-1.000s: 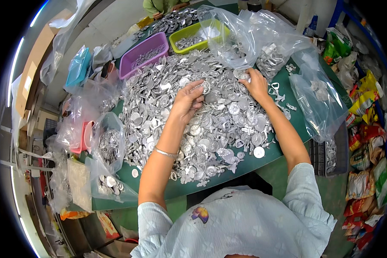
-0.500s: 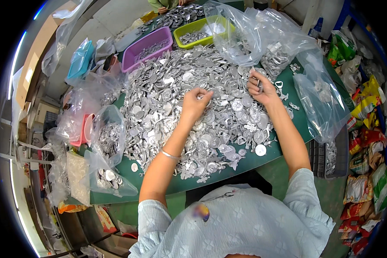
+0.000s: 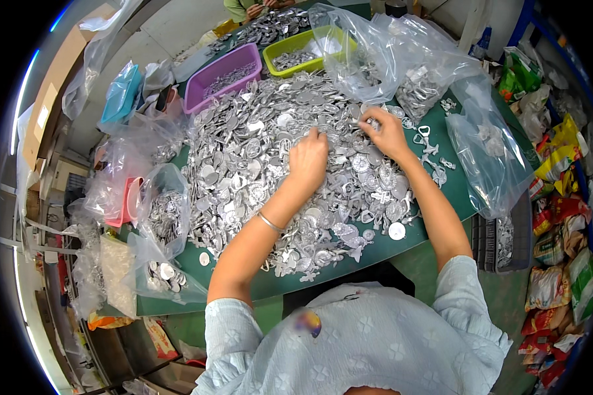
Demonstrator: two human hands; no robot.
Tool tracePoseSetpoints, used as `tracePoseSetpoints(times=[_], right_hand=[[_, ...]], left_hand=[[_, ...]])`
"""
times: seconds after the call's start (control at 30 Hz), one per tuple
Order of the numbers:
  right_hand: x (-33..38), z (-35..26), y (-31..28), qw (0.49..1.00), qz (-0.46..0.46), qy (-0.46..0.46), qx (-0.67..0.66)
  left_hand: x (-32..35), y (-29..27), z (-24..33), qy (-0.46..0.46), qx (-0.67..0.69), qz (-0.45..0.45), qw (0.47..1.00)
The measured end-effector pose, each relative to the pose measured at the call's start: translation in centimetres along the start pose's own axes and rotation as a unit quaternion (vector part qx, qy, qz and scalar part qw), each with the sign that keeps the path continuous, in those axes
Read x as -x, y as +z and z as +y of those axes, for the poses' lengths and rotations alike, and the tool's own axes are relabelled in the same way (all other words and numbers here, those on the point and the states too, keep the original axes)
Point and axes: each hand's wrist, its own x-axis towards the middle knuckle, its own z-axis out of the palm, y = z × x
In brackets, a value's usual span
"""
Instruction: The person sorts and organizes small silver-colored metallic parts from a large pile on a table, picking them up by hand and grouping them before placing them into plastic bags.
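Note:
A wide heap of silver-grey metal pieces (image 3: pixel 244 178), many of them round discs and small cast figures, covers the middle of the green table (image 3: pixel 402 250). Over the heap's centre my left hand (image 3: pixel 308 159) is closed, knuckles up, its fingertips together at the pieces; what they hold, if anything, is hidden. To its right, my right hand (image 3: pixel 387 136) is closed in a pinch above the heap's far right part. A small pale metal bit shows at its fingertips, too small to name. Beside that hand lie loose bottle-opener-shaped pieces (image 3: pixel 423 135).
Behind the heap stand a purple basin (image 3: pixel 192 92) and a lime-green basin (image 3: pixel 270 64), both holding metal pieces. Clear plastic bags (image 3: pixel 491 155) lie right and left. A red scoop-like container (image 3: pixel 126 201) sits at left. A co-worker's hands (image 3: pixel 255 10) are at the far edge.
My left hand has turned knuckles up and moved slightly right. My right hand has shifted left, closer to the other, with its fingers now pointing left.

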Motion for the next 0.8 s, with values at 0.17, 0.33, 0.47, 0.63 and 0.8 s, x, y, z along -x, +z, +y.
tracePoseSetpoints(times=[0.17, 0.33, 0.47, 0.63, 0.8], right_hand=[[0.4, 1.8, -1.0, 0.898, 0.017, 0.358, -0.257], [1.6, 5.7, -1.6, 0.97, 0.071, 0.235, 0.0], [2.3, 1.8, -3.1, 0.974, 0.003, 0.218, -0.055], [5.2, -2.3, -2.9, 0.966, -0.131, 0.131, 0.177], [5.8, -4.2, -2.6, 0.965, -0.123, 0.079, 0.219]], left_hand=[[1.0, 0.1, -0.2, -0.049, 0.079, 0.058, 0.994], [0.6, -1.7, -1.1, 0.012, 0.268, 0.264, 0.926], [2.1, -1.3, -2.0, -0.308, 0.856, 0.059, 0.411], [2.4, -0.4, -1.8, -0.236, 0.922, 0.064, 0.299], [2.4, 0.0, -0.7, -0.295, 0.939, 0.06, 0.168]])
